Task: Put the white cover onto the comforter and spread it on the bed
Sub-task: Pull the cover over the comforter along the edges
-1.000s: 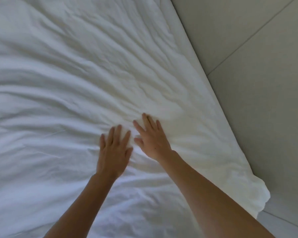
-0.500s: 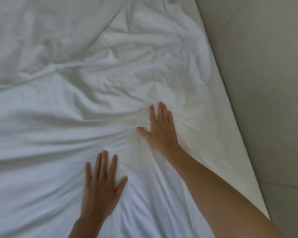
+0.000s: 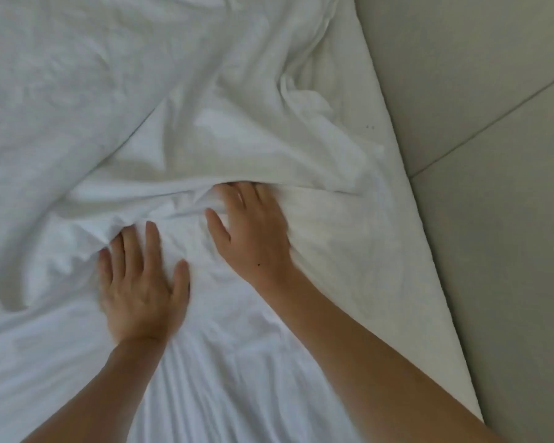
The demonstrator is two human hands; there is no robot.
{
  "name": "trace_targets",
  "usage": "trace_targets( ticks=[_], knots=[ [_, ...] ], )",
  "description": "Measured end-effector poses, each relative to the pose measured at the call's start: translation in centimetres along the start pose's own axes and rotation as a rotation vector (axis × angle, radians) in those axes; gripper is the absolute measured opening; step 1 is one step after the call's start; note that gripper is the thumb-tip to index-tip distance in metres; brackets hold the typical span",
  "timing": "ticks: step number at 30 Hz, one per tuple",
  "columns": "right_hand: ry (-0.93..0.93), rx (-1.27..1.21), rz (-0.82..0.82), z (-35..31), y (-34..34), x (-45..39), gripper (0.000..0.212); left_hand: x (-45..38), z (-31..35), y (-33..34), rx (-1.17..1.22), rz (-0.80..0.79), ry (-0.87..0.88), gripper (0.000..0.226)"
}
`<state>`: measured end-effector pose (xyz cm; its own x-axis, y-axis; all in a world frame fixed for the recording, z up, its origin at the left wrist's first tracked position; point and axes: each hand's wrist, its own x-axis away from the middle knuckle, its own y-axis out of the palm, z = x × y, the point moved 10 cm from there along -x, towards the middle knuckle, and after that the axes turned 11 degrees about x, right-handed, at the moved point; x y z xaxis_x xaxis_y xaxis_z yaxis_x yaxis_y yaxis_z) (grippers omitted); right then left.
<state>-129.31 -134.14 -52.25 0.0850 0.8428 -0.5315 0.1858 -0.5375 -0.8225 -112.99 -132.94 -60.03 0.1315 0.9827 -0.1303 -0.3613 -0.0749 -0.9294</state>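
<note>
The white cover [image 3: 237, 139] lies wrinkled across the bed and fills most of the view, with a raised fold running across its middle. My left hand [image 3: 141, 282] presses flat on the cloth with straight, spread fingers, just left of centre. My right hand [image 3: 253, 231] lies palm down a little further up; its fingertips are tucked under the raised fold, and I cannot tell whether they curl. A duller, textured white layer [image 3: 45, 75] shows at the upper left, likely the comforter or bed surface.
The bed's right edge [image 3: 429, 251] runs diagonally from top centre to bottom right. Beyond it lies a grey tiled floor [image 3: 493, 155] with a grout line.
Both hands slid forward over the cover, pushing cloth ahead into a bigger fold. The right hand's fingertips are now under that fold. The left hand moved up closer to the right.
</note>
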Motion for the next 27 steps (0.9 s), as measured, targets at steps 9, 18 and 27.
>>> trace_targets(
  ticks=[9,18,27],
  knots=[
    [0.681,0.171,-0.399,16.2,6.9,-12.0,0.056,-0.4,-0.3,0.3,-0.009,-0.003,-0.011,0.067],
    [0.568,0.191,-0.277,19.6,3.6,-14.9,0.037,-0.6,-0.4,0.1,0.027,-0.011,-0.029,0.065],
    [0.744,0.428,-0.535,26.9,5.1,-15.6,0.061,-0.6,-0.5,0.3,0.052,-0.032,-0.058,0.064]
  ],
)
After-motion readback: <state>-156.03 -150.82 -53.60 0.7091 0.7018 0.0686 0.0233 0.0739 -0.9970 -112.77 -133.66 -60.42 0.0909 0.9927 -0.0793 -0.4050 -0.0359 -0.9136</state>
